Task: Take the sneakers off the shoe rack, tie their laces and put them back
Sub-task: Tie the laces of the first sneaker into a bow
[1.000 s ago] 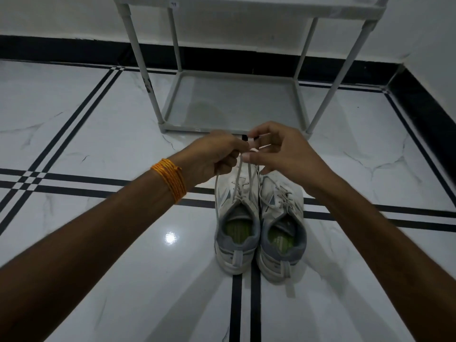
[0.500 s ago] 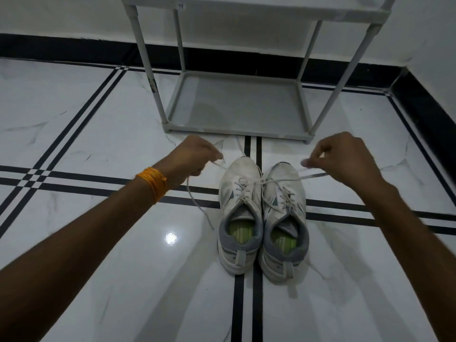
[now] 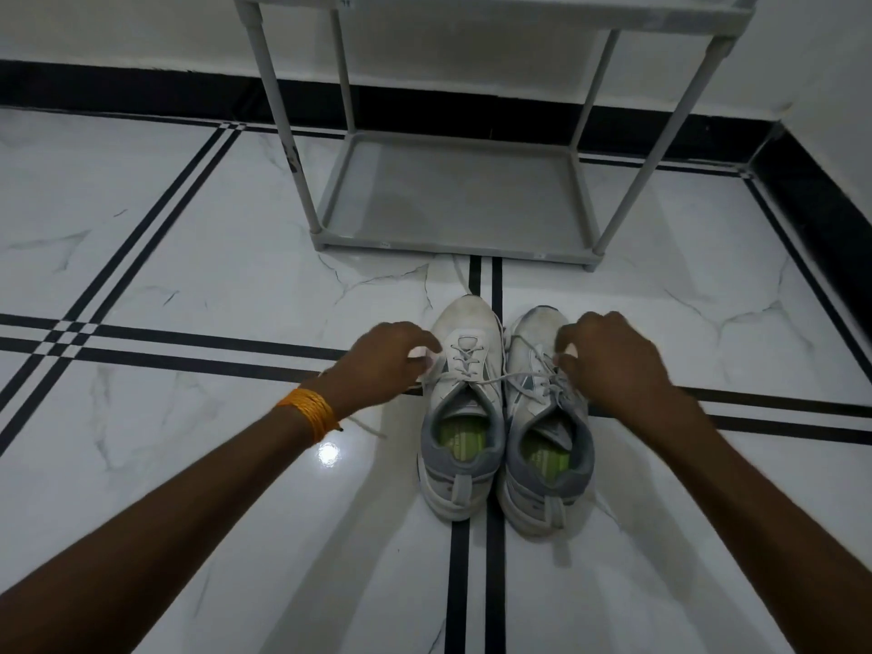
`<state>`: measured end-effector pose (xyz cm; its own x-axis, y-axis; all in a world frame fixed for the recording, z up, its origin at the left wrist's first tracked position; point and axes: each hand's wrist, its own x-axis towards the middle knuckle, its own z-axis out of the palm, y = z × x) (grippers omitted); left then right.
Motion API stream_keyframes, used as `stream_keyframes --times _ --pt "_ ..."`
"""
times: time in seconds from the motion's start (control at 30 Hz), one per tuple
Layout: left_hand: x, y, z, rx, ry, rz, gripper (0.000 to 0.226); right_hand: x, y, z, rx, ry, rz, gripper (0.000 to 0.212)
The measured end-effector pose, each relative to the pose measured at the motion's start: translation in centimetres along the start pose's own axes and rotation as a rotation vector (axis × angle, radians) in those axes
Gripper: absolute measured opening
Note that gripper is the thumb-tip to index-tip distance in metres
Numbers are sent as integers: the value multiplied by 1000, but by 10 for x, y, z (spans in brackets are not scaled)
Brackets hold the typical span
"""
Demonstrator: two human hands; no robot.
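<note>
Two white and grey sneakers stand side by side on the floor, toes toward the rack: the left sneaker (image 3: 465, 408) and the right sneaker (image 3: 542, 431). Both have green insoles. My left hand (image 3: 387, 358), with an orange thread band at the wrist, is beside the left sneaker and pinches one end of its lace (image 3: 490, 380). The lace runs taut across both shoes to my right hand (image 3: 608, 358), which pinches the other end over the right sneaker. A loose lace end lies on the floor under my left wrist.
The grey shoe rack (image 3: 453, 200) stands just beyond the sneakers against the wall, its bottom shelf bare. The floor is glossy white marble with black stripe lines. A black skirting runs along the back and right walls.
My hands met above the left sneaker a second ago, pulled apart sideways with the lace ends, and have now dropped lower, close to the shoes, with the lace drawn tight.
</note>
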<state>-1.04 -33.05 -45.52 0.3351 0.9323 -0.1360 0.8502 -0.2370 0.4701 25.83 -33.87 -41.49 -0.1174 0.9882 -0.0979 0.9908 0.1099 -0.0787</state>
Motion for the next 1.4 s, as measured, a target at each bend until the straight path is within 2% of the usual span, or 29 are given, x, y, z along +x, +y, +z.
stream_keyframes --times 0.07,0.13,0.2,0.27,0.43,0.7,0.8,0.83,0.9,1.0,1.1,1.17,1.27,1.4 --pt "-6 13 7 -237 -16 58 24 -7 -26 1 156 -38 -145 17" --pt "-11 17 14 -268 31 79 17 -13 -45 7 288 -141 -244 20" --pt "-13 17 18 -274 83 82 8 -14 -51 14 310 -145 -276 17" --pt "-13 15 19 -257 96 109 4 -12 -49 17 338 -93 -275 11" --pt "-15 -1 20 -86 114 163 4 -18 -40 34 310 -21 -266 14" --pt "-19 -3 23 -20 97 153 3 -22 -40 44 324 -30 -183 16" --pt "-23 -4 17 7 55 108 13 -22 -36 30 309 -92 -161 20" --pt "-26 -5 13 -41 41 91 17 -22 -34 24 303 -96 -154 22" --pt "-33 -8 2 -346 12 15 19 -25 -30 10 453 -82 -92 26" --pt "-37 -2 -9 -828 -13 -96 22 -30 -32 -4 967 -109 -8 29" --pt "-29 20 -9 -1121 61 -123 26 -27 -46 -1 1524 -178 36 25" --pt "-25 36 -5 -1280 106 -152 27 -24 -54 5 1780 -193 108 21" --pt "-21 53 4 -1369 161 -178 26 -22 -63 13 1888 -187 159 21" --pt "-15 61 11 -1228 244 -119 24 -19 -69 17 1663 -77 192 21"
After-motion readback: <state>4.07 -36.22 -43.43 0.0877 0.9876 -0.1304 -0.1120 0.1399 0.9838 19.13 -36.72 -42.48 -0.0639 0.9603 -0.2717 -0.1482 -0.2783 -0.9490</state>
